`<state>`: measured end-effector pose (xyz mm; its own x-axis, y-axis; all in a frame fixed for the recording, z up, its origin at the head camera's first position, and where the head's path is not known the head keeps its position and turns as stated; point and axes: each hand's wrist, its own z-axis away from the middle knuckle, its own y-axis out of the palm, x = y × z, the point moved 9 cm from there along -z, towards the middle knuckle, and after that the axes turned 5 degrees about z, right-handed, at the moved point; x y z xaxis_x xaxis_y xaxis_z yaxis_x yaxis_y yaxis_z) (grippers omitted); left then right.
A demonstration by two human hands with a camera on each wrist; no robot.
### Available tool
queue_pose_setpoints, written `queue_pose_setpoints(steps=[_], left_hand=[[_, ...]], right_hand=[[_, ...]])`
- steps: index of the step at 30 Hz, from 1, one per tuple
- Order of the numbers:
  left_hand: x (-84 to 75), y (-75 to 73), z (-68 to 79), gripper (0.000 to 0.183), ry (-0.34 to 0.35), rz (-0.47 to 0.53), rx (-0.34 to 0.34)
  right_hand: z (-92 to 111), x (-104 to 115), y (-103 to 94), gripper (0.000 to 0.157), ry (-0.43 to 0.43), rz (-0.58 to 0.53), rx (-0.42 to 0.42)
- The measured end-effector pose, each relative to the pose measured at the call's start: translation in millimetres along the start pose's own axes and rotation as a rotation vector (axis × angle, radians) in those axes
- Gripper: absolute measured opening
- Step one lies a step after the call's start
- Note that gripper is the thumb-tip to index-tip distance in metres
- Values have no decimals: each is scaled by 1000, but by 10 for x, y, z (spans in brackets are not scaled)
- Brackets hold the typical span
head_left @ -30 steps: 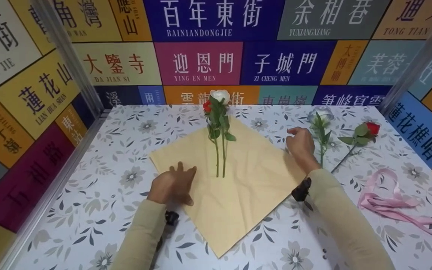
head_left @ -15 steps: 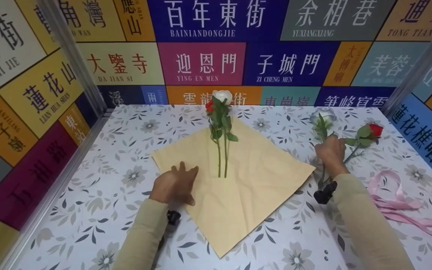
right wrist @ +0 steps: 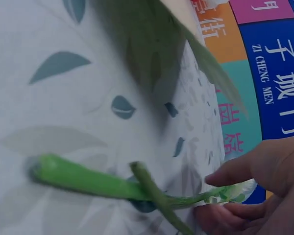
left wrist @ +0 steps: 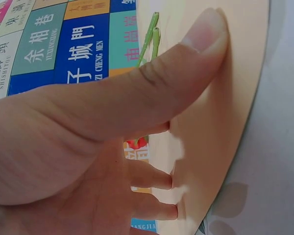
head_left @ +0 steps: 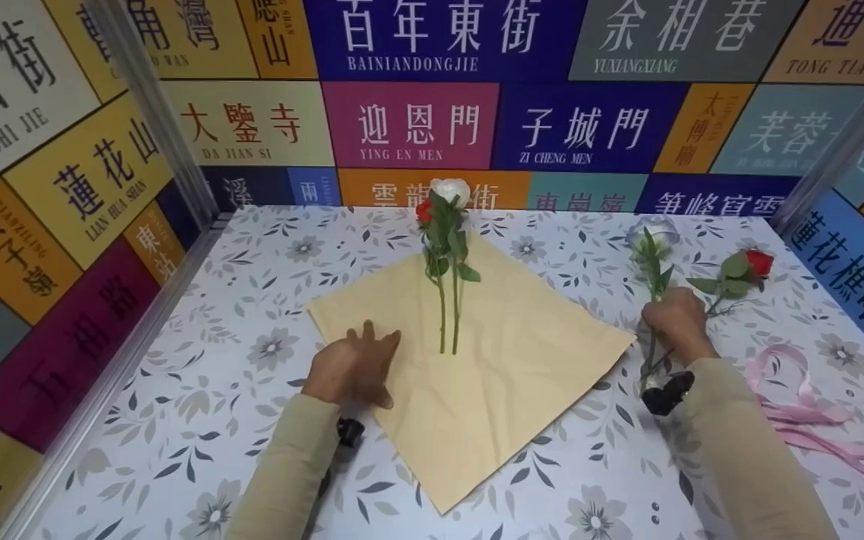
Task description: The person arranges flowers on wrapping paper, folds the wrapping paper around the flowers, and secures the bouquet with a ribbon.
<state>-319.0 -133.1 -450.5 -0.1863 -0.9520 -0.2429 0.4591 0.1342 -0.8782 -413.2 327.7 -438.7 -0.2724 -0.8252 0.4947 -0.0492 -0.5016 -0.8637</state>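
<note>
My left hand [head_left: 353, 367] rests on the left side of a tan sheet of wrapping paper [head_left: 507, 390], fingers spread. In the left wrist view its thumb and fingertips press on the paper [left wrist: 210, 142]. A white rose [head_left: 449, 193] and a red rose [head_left: 424, 211] lie side by side on the sheet, blooms at its far corner. Beyond the paper's right corner, my right hand [head_left: 678, 322] pinches the stem of a pale blue-white rose [head_left: 653, 238]. In the right wrist view that green stem [right wrist: 98, 183] runs between thumb and fingers, crossed by another stem [right wrist: 157, 196].
A second red rose [head_left: 758, 264] lies just right of my right hand, its stem partly hidden by the hand. Pink ribbon [head_left: 799, 412] lies loose at the table's right. Sign-printed walls [head_left: 417, 124] enclose the flower-patterned table [head_left: 252, 450] at the back and sides.
My right hand has moved right from above the paper's right side to the pale blue-white rose and taken its stem. My left hand has stayed on the paper.
</note>
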Motion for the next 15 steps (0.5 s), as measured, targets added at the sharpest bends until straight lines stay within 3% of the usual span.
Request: queue_pose_setpoints(steps=[4, 7, 15], left_hand=[[2, -8, 9, 105, -7, -10, -5], [1, -10, 11, 105, -5, -20, -10], [-11, -23, 24, 106, 20, -2, -28]], right_hand=[[39, 45, 46, 17, 15, 24, 157], [55, 84, 73, 13, 22, 55, 230], [20, 106, 111, 17, 23, 80, 244]])
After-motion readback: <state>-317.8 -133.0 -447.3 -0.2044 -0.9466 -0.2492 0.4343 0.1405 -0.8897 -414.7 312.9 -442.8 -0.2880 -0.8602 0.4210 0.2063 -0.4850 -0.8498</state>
